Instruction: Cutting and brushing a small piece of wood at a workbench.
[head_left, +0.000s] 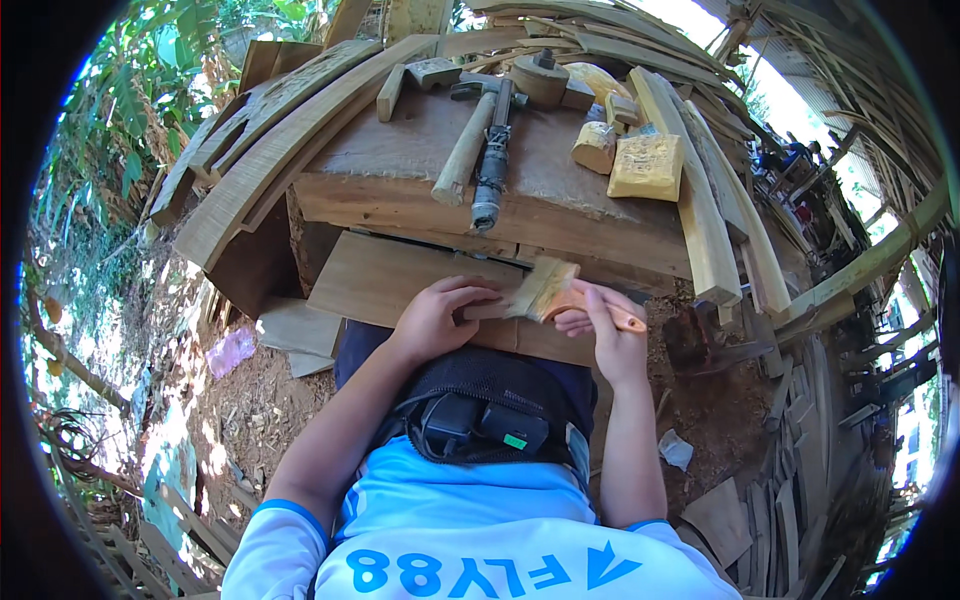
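Observation:
A wide flat paintbrush (pixel 570 300) with an orange wooden handle is gripped in my right hand (pixel 610 325), its pale bristles angled left over the wood. My left hand (pixel 438 320) rests on a brown wooden board (pixel 375 278) that lies across my lap. Its thumb and fingers close on a small, thin, pale piece (pixel 487 312) that looks like wood. The bristle tips are right beside that piece; I cannot tell whether they touch it. A dark narrow gap runs along the board's far edge.
Ahead stands a thick wooden workbench (pixel 390 165). On it lie a hammer (pixel 468 150), a dark tape-wrapped tool (pixel 492 165), a yellowish wood block (pixel 645 167) and other offcuts. Long planks (pixel 300 150) lean at left, more (pixel 700 220) at right. Wood shavings cover the ground.

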